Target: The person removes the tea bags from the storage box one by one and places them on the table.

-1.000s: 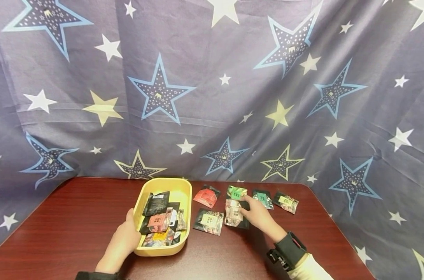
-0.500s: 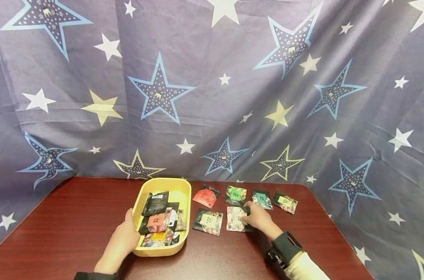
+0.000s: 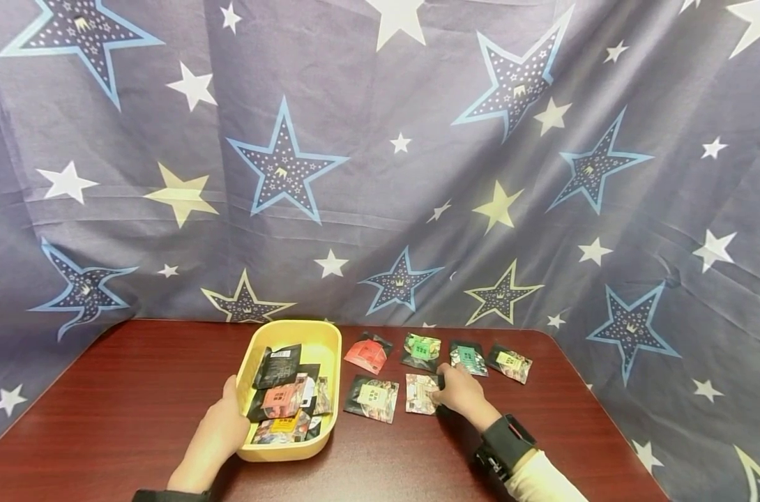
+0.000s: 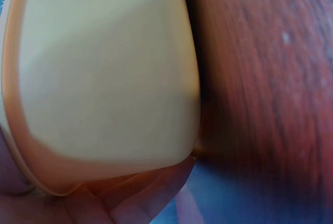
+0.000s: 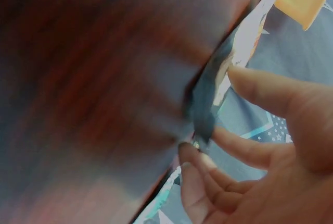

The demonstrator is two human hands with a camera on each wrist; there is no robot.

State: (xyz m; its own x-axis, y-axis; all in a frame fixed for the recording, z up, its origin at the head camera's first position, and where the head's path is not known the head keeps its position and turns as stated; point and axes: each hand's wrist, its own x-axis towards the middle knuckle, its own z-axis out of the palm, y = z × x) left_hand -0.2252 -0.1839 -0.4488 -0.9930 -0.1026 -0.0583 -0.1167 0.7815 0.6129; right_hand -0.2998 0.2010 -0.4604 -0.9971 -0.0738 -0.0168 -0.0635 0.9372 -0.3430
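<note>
Six small packets lie in two loose rows on the bench [image 3: 135, 397] to the right of the yellow tray [image 3: 326, 333], and the right hand [image 3: 460, 392] pinches the edge of one of them, the pale packet [image 3: 421, 394] in the near row; the right wrist view shows thumb and fingertips [image 5: 244, 79] closed on its dark rim. The left hand [image 3: 219, 432] wraps round the tray's near left rim, fingers curled under it, the tray holding a heap of further packets [image 3: 286, 397]. The pinch looks thin, so the slick foil could slide out and land askew. The packet with the cream label [image 3: 374, 397] lies just beside it and could be nudged out of line by a sideways drag. A tug on the tray could spill its heap.
</note>
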